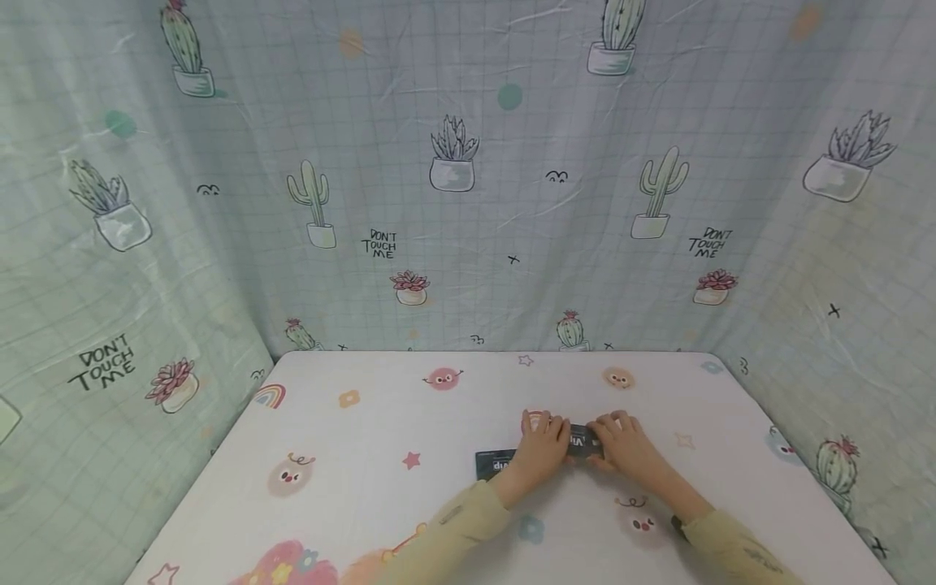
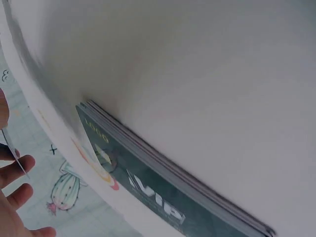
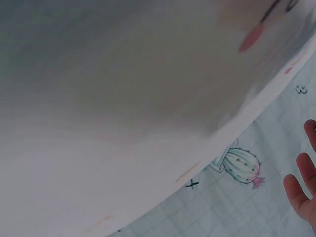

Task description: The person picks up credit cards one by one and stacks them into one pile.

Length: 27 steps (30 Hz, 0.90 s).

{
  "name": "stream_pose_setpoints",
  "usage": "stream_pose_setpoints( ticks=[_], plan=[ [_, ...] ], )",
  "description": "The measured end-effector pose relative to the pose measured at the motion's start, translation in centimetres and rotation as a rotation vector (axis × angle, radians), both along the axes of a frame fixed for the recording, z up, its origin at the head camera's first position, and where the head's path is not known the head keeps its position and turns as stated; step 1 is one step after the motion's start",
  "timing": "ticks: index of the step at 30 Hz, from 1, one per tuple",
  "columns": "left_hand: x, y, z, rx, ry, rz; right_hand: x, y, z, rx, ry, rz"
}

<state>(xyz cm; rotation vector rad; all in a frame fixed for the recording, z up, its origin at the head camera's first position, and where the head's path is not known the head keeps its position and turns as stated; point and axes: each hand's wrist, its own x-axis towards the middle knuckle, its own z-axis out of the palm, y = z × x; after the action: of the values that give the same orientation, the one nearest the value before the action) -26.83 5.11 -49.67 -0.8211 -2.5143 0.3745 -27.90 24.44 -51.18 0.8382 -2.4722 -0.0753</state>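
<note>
A dark VIP card (image 1: 581, 441) is held up between the two hands in the head view. My left hand (image 1: 543, 447) pinches its left end, and a thin edge of the card (image 2: 16, 157) shows among those fingers in the left wrist view. At the card's right end, my right hand (image 1: 625, 439) grips with thumb below and fingers above. The right wrist view catches only some spread fingertips (image 3: 296, 195) at its right edge. Beside the left wrist lies a stack of dark green VIP cards (image 2: 143, 180), partly covered by the left forearm in the head view.
The white tabletop (image 1: 351, 439) carries printed stars, flowers and smiling faces. Cactus-print curtains (image 1: 468, 227) close off the back and both sides. A small dark shape (image 1: 678, 526) shows at the right sleeve's cuff.
</note>
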Motion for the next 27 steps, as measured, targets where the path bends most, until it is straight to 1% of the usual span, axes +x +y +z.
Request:
stream_pose_setpoints(
  ticks=[4, 7, 10, 13, 15, 19, 20, 21, 23, 26, 27],
  plan=[
    [0.5, -0.8, 0.4, 0.018, -0.048, -0.001, 0.2, -0.5, 0.2, 0.017, 0.054, 0.025],
    [0.8, -1.4, 0.6, 0.030, -0.067, -0.003, 0.3, -1.0, 0.4, 0.024, 0.082, 0.041],
    [1.0, -2.0, 0.8, 0.046, -0.082, -0.003, 0.4, -1.5, 0.5, 0.017, 0.079, 0.058],
    [1.1, -2.5, 0.8, 0.064, -0.094, -0.007, 0.5, -1.9, 0.6, 0.011, 0.076, 0.076],
    [1.1, -3.0, 0.5, 0.070, -0.083, -0.011, 0.6, -2.2, 0.6, 0.015, 0.080, 0.089],
    [1.3, -4.0, 0.3, 0.080, -0.019, -0.026, 0.5, -2.8, 0.5, 0.020, 0.072, 0.108],
    [1.2, -4.3, -0.2, 0.078, 0.002, -0.034, 0.5, -2.9, 0.4, 0.021, 0.066, 0.109],
    [1.3, -4.5, -0.1, 0.074, 0.002, -0.031, 0.4, -3.1, 0.4, 0.020, 0.060, 0.113],
    [1.4, -4.9, -0.1, 0.055, -0.014, -0.019, 0.3, -3.3, 0.3, 0.021, 0.054, 0.117],
    [1.4, -5.3, -0.2, 0.036, -0.055, -0.002, 0.3, -3.7, 0.2, 0.029, 0.062, 0.126],
    [1.5, -5.4, 0.2, 0.030, -0.083, 0.013, 0.2, -3.9, 0.2, 0.034, 0.064, 0.128]
  ],
)
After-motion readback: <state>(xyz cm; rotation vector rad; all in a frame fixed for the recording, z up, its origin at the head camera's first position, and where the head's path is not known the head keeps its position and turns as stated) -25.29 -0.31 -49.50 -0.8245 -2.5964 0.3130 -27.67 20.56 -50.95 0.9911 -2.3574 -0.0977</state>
